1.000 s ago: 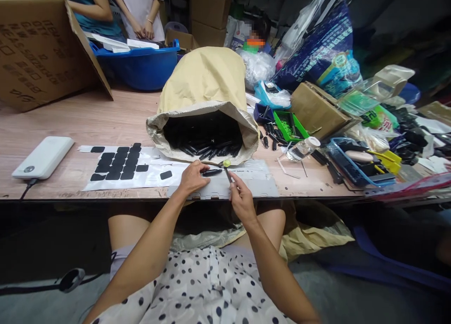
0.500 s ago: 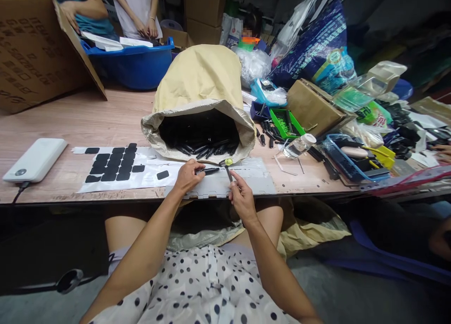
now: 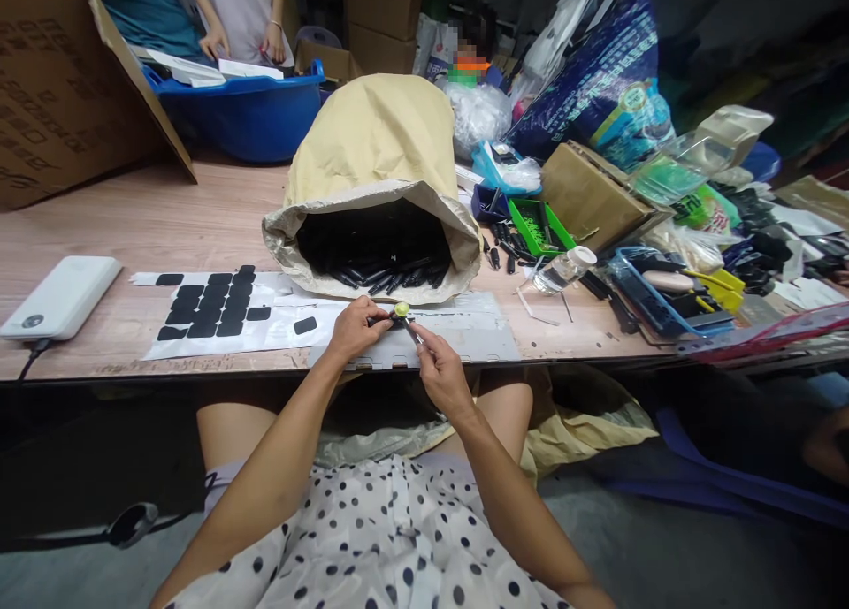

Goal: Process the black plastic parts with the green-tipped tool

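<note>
My left hand [image 3: 358, 331] is closed, its fingertips pinching a slim black pen-shaped piece [image 3: 393, 315] over a grey board [image 3: 464, 339]. In my right hand [image 3: 441, 366] is the handle of a small hammer [image 3: 401, 310] with a round yellow-green end. That end is at the black piece and partly covers it; whether they touch I cannot tell. Just beyond both hands lies a beige sack [image 3: 375, 140], its mouth facing me and full of similar black pieces [image 3: 391, 273].
On the left are a white sheet with black stickers [image 3: 212, 304], a white power bank [image 3: 63, 298] and a carton [image 3: 80, 87]. A blue tub [image 3: 239, 118] stands behind, near two people. Rightward are a green tray [image 3: 540, 229], a clear bottle [image 3: 563, 270] and a blue basket [image 3: 663, 300].
My right hand has moved left and tilted the hammer, bringing its yellow-green end over to the black piece. My left hand still holds the piece at nearly the same spot.
</note>
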A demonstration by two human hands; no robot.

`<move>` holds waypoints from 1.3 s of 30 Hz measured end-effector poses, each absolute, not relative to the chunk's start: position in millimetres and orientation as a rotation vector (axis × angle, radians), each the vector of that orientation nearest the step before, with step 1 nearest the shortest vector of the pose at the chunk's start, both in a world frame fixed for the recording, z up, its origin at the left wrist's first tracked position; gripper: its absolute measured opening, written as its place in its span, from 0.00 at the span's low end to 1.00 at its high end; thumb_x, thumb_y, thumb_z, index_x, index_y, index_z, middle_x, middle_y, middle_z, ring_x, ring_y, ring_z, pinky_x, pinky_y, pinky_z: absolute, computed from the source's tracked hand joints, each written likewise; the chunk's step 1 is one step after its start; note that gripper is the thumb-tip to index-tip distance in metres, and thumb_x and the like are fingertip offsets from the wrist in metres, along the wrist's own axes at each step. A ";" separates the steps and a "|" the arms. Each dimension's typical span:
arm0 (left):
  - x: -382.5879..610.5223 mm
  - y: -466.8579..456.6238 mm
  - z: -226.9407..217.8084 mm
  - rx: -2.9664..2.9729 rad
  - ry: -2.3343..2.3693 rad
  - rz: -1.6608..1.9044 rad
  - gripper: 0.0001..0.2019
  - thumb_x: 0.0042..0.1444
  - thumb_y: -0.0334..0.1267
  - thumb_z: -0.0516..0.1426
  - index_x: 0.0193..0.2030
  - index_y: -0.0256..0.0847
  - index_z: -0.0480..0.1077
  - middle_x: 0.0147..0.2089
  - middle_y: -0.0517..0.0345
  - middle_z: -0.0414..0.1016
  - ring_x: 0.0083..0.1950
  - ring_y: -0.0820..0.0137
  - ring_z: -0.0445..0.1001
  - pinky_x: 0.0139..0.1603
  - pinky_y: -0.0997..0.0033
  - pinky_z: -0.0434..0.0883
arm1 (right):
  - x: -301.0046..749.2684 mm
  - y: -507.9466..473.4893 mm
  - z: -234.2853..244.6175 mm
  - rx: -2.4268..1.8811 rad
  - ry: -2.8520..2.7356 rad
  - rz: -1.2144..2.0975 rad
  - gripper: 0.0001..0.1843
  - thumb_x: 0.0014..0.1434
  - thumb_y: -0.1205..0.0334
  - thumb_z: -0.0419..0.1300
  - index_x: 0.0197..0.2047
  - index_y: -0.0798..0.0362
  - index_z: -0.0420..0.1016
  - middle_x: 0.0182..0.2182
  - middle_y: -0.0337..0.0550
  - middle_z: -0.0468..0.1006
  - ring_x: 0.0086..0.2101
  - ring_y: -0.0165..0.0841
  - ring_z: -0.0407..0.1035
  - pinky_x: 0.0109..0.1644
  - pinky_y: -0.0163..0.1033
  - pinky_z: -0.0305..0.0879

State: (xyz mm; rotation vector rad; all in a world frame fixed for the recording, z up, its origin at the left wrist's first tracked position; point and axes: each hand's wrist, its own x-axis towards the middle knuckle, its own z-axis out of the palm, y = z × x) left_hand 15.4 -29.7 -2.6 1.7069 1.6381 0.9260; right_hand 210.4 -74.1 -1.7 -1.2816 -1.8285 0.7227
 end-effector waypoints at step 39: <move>19.2 -27.9 2.2 1.707 1.658 0.817 0.07 0.47 0.36 0.65 0.36 0.48 0.81 0.36 0.59 0.76 0.47 0.61 0.72 0.46 0.65 0.72 | 216.2 -87.2 24.6 -1.314 -1.807 0.550 0.24 0.69 0.63 0.49 0.64 0.46 0.74 0.43 0.47 0.80 0.42 0.36 0.73 0.50 0.41 0.73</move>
